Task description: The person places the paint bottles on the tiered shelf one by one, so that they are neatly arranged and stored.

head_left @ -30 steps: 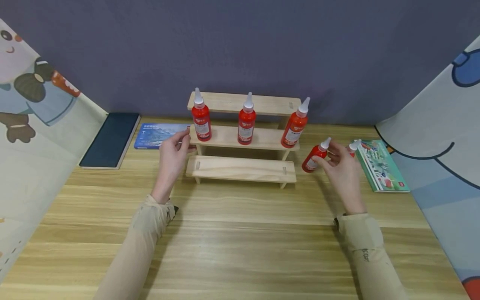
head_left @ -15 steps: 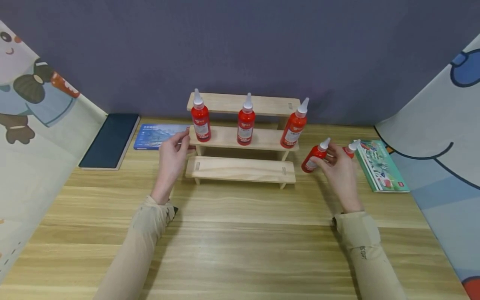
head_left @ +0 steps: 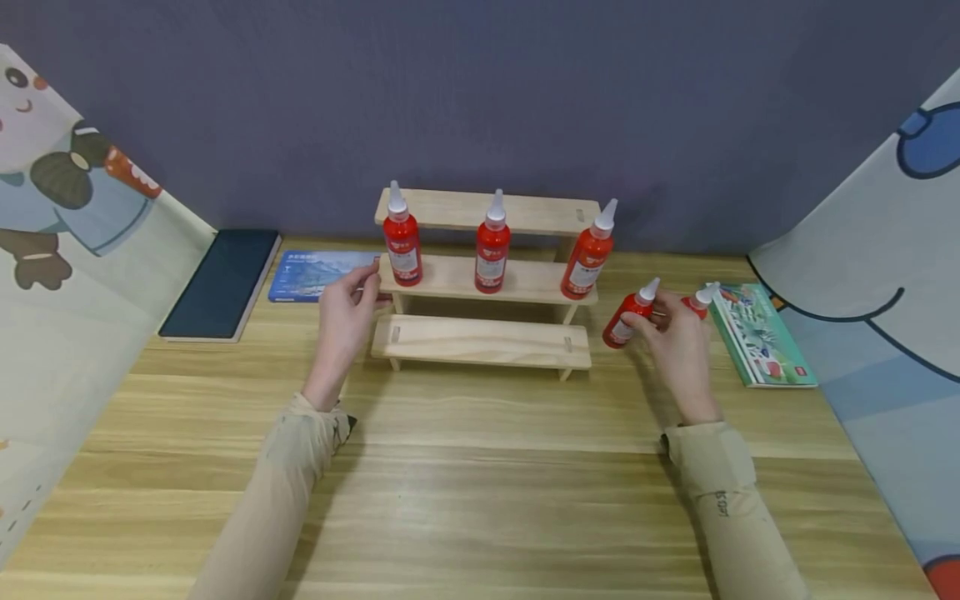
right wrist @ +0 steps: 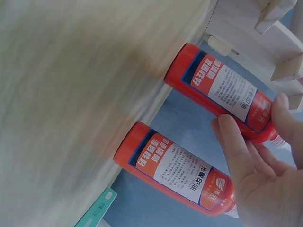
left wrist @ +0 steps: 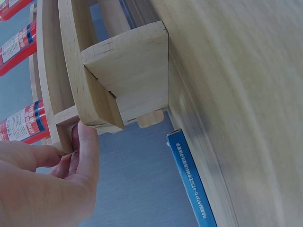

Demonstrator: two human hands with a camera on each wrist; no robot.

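A three-step wooden rack (head_left: 480, 342) stands against the back wall. Three red ink bottles with pointed white caps line its middle step, including the centre ink bottle (head_left: 491, 258). My left hand (head_left: 347, 325) pinches the left end of that step between thumb and fingers, as the left wrist view shows. Right of the rack, my right hand (head_left: 681, 350) grips another red ink bottle (right wrist: 218, 90) near its top, its base at the tabletop. Beside it stands a further red ink bottle (right wrist: 175, 170), partly hidden behind the right hand in the head view.
A dark blue notebook (head_left: 219, 283) and a flat blue box (head_left: 315, 273) lie left of the rack. At the right is a green book (head_left: 765, 333). The dark wall (head_left: 480, 100) closes off the back, and printed panels flank the wooden table (head_left: 465, 500).
My right hand has shifted slightly left around the bottle, so more of the bottle behind it shows. My left hand stays at the rack's end.
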